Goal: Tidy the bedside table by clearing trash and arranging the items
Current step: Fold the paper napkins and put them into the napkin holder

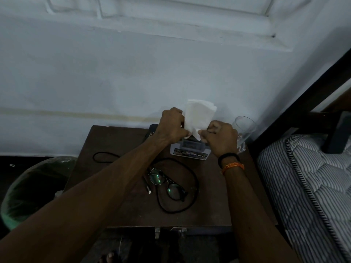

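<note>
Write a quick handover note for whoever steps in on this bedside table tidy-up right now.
Left hand and right hand both pinch the white paper tissue above the white tissue holder.
On the dark wooden bedside table: round black-framed glasses, looped black cable, clear drinking glass at the right rear.
Done: cannot tell.
Left: settle the tissue, coil the cable, arrange the glasses; green-lined bin stands left.

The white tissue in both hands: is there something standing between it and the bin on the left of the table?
Nothing visible blocks that way. Both hands, left hand and right hand, pinch the tissue above the table's far edge. The bin stands open beside the table; the cable and glasses lie flat, lower.
</note>
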Demonstrator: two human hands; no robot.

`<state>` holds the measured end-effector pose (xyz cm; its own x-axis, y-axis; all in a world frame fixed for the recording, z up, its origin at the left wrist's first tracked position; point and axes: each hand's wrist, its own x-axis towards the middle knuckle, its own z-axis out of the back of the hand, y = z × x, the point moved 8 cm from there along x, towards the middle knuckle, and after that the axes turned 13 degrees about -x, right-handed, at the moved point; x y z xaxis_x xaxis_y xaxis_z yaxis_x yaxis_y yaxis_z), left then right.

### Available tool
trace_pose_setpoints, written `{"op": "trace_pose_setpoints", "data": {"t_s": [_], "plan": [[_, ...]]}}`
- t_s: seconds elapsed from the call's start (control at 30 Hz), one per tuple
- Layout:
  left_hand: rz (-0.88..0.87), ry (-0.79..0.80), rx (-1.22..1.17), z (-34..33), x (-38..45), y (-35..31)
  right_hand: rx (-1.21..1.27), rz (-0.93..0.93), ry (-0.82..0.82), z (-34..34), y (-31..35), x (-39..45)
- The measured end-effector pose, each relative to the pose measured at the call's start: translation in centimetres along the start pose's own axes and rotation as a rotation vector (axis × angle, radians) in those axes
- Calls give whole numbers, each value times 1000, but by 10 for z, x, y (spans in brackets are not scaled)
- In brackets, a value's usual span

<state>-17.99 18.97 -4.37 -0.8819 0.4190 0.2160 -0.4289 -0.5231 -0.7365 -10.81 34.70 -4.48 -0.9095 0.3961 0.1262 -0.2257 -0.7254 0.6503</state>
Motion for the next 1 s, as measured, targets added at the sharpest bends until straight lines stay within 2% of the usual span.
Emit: {"op": "trace_pose_setpoints", "data": {"t_s": [0.1, 0.23, 0.33, 0.43, 0.53, 0.67, 0.8, 1.0], "plan": [[19, -2, -6, -1, 0, 1, 76, -32, 39, -8, 0, 0], [38, 1, 20, -6, -3, 2, -281, 109, 18, -9, 14, -2], [30, 2, -3, -10, -4, 2, -460, 147, -64, -7, 18, -5], [10, -79, -102, -8, -4, 5, -491, 158, -170, -1, 16, -5], [8, -77, -91, -10, -2, 6, -510, 167, -145, -7, 12, -3], [62, 22, 40, -21, 5, 14, -505, 144, -108, -15, 8, -5], [102, 74, 2, -25, 5, 18, -499, 121, -85, -21, 3, -4], [74, 32, -106, 4, -5, 1, -95, 90, -131, 6, 5, -1]]}}
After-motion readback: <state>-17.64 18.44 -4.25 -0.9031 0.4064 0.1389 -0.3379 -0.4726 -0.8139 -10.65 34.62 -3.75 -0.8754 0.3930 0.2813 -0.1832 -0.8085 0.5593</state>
